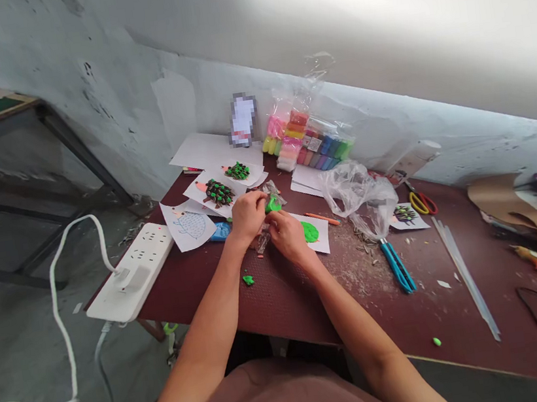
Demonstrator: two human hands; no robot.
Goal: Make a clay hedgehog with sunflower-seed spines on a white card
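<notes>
Clay, a vivid, slightly glossy green, shows as a small rounded lump with an uneven outline, between the two hands above the dark red counter, with crinkled clear plastic just behind it. Its colour is flat and bright, without visible markings, though fingers cover part of its lower and left edges, so its full shape cannot be told. The left grip has its fingertips drawn together, pinching the clay at its left edge. The right grip has its fingers curled in at the lower edge; whether they pinch the clay or only lie against it, I cannot tell. Just right of the right grip, a white sheet bears a rounded patch of similar green, and an orange pencil lies near it. Nearer the person, a jagged green piece sits on the bare surface. To the left are a blue packet and a blue outline drawing of a spiny animal; beyond lie two pictures whose dark, spiky bodies are dotted with green. Bags of coloured blocks stand against the wall.
</notes>
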